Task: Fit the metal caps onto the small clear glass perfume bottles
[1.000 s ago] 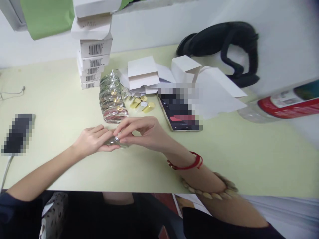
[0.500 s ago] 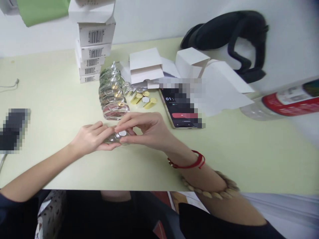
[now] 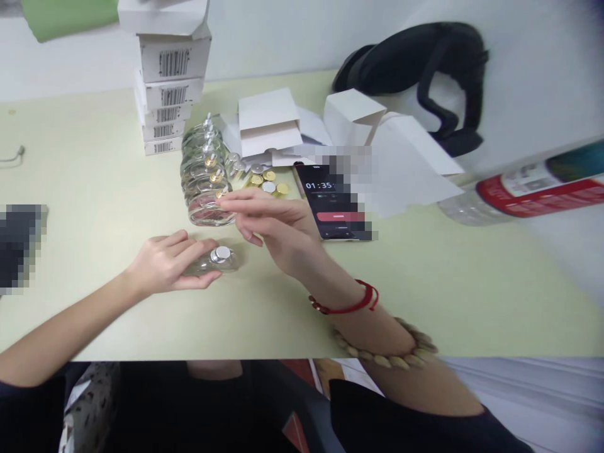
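The left hand (image 3: 170,264) wraps its fingers around a small glass bottle (image 3: 214,261) lying on the table (image 3: 94,176), just in front of the row of bottles (image 3: 205,179). The right hand (image 3: 276,223) hovers with fingers loosely spread, holding nothing, its fingertips at the nearest bottle of that row.

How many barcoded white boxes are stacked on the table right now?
4 barcoded boxes show labels, stacked at the table's back left; another white box sits on top, cut off by the frame, so more may be hidden.

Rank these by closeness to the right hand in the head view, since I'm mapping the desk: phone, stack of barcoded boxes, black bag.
1. Phone: just right of the right hand.
2. Stack of barcoded boxes: beyond it, to the left.
3. Black bag: far back right, against the wall.
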`<state>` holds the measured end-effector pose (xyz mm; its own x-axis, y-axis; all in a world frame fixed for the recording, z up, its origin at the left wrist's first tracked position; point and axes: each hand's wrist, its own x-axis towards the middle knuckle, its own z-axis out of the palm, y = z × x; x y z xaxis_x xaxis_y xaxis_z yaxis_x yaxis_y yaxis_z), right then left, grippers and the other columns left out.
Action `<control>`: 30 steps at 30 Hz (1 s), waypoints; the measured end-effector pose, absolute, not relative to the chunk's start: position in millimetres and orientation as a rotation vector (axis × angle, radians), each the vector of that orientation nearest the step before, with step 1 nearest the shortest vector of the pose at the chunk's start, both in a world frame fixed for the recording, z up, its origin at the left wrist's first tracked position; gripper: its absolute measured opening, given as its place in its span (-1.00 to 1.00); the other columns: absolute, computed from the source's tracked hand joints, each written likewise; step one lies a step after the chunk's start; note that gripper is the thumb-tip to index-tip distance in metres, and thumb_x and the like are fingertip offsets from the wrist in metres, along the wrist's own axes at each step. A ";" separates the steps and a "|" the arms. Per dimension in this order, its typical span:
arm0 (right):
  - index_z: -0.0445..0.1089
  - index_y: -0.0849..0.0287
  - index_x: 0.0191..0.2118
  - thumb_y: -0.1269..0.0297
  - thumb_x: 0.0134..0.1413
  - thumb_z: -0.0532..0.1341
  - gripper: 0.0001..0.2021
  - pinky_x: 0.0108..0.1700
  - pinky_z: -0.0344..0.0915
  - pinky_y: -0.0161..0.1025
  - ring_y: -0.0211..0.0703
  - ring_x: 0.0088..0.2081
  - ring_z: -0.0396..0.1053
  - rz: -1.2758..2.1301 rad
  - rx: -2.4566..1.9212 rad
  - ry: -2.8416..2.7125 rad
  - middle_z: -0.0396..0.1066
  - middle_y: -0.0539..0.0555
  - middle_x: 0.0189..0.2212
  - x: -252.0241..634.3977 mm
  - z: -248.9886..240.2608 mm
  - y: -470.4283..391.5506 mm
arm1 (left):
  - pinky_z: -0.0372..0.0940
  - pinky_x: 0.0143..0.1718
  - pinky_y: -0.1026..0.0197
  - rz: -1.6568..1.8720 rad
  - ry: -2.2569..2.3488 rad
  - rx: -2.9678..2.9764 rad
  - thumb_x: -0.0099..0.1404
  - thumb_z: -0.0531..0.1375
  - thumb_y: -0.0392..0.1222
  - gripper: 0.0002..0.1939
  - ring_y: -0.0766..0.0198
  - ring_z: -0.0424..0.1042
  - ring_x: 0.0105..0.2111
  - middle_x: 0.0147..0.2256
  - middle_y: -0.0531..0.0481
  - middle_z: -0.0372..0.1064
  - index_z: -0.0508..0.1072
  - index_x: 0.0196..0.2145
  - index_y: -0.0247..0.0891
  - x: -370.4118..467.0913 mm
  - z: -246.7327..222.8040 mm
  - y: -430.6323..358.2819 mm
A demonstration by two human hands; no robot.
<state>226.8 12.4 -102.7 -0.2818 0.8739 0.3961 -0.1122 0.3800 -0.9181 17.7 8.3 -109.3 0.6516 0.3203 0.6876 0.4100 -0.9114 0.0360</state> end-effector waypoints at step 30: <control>0.42 0.14 0.00 0.10 0.06 0.22 -0.60 0.05 0.11 0.05 0.15 0.03 0.24 -0.230 -1.687 -1.874 0.37 0.19 -0.05 252.7 -131.8 48.2 | 0.22 -0.55 0.32 -1.093 -0.640 -2.787 0.41 0.01 -0.11 -0.74 0.37 0.29 -0.51 -0.42 0.01 0.37 0.33 -0.12 -0.36 16.0 -106.5 5.6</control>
